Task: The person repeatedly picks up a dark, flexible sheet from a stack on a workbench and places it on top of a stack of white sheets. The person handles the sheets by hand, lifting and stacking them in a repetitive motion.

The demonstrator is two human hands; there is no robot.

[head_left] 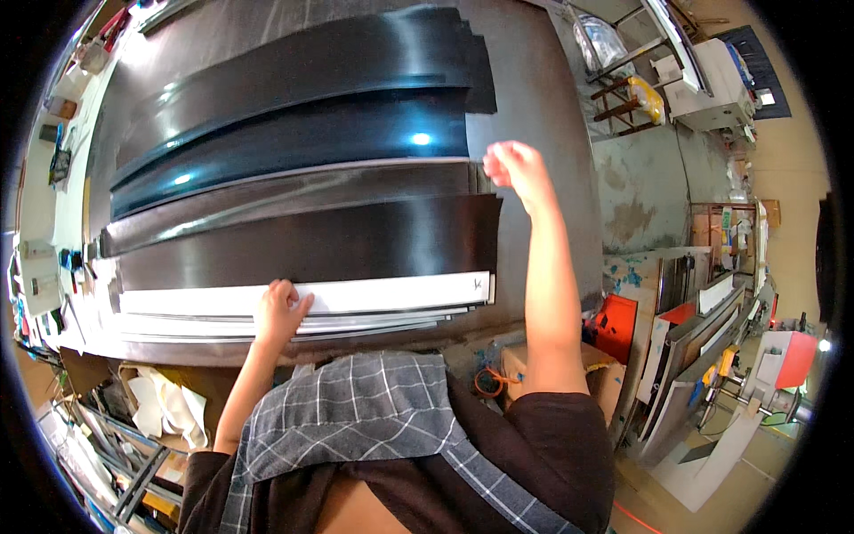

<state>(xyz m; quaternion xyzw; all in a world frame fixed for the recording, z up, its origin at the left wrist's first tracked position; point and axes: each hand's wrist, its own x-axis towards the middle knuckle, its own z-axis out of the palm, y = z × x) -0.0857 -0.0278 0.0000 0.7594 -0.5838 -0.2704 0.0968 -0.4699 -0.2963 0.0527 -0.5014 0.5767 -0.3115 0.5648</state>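
Flat on the worktable lies a long white strip (400,292) with a small handwritten mark near its right end. My left hand (280,311) rests on it left of its middle, fingers bent over its far edge and thumb out to the right. Beyond the strip, long dark glossy sheets (311,240) overlap in rows. My right hand (518,173) is raised just past their right ends, its fingers curled together; whether anything small is in them is hidden. Thinner pale strips (382,325) are stacked along the near side, between the white strip and my body.
The large dark worktable (547,107) spreads under the sheets. A cardboard box (600,378) and a red-orange bin (616,325) stand below its near right edge. Upright panels (685,356) lean at the right. Crumpled white material (165,405) sits low at the left, near a metal rack (133,481).
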